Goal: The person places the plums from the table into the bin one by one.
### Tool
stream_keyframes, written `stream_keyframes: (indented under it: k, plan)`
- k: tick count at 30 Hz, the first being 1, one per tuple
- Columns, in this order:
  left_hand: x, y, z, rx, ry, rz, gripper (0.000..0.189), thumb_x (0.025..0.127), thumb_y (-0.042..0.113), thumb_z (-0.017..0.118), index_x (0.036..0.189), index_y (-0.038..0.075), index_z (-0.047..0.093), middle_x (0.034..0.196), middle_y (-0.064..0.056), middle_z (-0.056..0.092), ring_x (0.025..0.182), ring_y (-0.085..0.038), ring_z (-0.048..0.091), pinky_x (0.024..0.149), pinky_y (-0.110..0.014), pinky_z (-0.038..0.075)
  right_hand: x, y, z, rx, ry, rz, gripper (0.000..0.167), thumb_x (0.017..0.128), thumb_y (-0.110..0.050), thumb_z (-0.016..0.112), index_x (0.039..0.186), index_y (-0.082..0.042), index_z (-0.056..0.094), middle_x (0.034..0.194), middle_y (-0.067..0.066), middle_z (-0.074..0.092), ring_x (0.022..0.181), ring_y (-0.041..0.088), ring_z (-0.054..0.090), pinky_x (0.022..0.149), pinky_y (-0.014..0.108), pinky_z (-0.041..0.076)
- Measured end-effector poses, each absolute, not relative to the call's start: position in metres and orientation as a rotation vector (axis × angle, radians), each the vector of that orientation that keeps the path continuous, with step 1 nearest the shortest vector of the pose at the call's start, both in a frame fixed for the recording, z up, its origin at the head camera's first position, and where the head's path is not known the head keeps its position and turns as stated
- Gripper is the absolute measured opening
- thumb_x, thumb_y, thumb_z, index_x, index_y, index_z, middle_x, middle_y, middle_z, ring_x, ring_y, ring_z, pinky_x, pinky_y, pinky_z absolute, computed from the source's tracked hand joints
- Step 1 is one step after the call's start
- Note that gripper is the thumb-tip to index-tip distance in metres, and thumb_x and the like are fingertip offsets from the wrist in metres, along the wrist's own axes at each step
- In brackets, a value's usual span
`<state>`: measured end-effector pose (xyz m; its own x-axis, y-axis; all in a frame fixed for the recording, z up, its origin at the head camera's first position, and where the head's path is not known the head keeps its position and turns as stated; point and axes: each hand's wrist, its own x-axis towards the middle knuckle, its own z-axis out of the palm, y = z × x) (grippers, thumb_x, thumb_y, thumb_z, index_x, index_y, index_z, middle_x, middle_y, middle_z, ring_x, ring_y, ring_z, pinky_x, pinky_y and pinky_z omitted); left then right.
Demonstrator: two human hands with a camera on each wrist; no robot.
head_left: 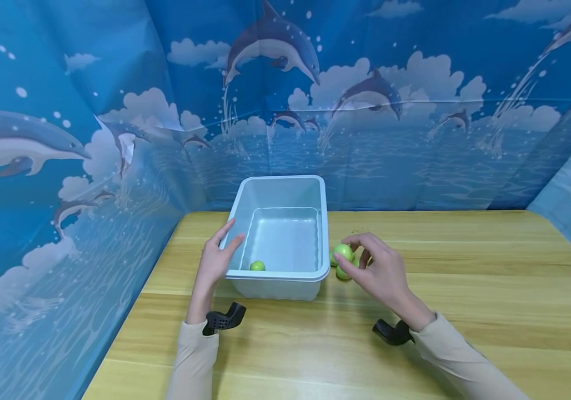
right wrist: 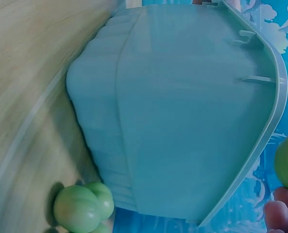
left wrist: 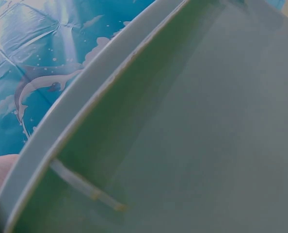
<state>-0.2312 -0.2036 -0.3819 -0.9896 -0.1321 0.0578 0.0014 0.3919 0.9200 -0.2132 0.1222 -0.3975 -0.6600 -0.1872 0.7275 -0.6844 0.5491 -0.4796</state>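
A pale blue-grey plastic bin [head_left: 285, 239] stands on the table, its outer side [right wrist: 183, 111] filling the right wrist view. My left hand [head_left: 214, 258] holds the bin's left rim, thumb over the edge; in the left wrist view only a bit of the hand shows beside the rim [left wrist: 69, 121]. Beyond the bin's right side, my right hand [head_left: 382, 272] pinches a round green fruit [head_left: 342, 251] between thumb and fingers, raised above the table. Below it, several similar green fruits [right wrist: 76, 208] sit close against the bin. One more green fruit [head_left: 258, 266] lies inside, by the near left corner.
The wooden table [head_left: 490, 289] runs to the right and toward me. A blue dolphin-print sheet [head_left: 415, 155] hangs behind and along the left. Each wrist carries a black camera mount [head_left: 225, 318].
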Motion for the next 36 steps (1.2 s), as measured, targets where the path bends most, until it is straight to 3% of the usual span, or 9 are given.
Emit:
stream_keyframes:
  k: [14,36]
  plan:
    - [-0.23,-0.203,-0.381,0.126,-2.519,-1.673,0.059,0.093,0.039,0.059,0.146,0.02,0.041,0.152,-0.01,0.028,0.139,-0.029,0.022,0.108,-0.049,0.024,-0.213,0.108,-0.389,0.779,-2.065,1.097,0.028,0.072,-0.014,0.081,0.097,-0.014,0.068,0.087,-0.007,0.062,0.054,0.004,0.05,0.046,0.016,0.04]
    - [-0.231,-0.204,-0.381,0.132,-2.529,-1.666,0.059,0.093,0.041,0.059,0.146,0.021,0.04,0.152,-0.01,0.029,0.138,-0.029,0.024,0.107,-0.049,0.026,-0.216,0.085,-0.387,0.815,-2.136,1.099,0.028,0.075,-0.023,0.08,0.099,-0.016,0.067,0.09,-0.009,0.064,0.049,-0.001,0.038,0.042,0.02,0.035]
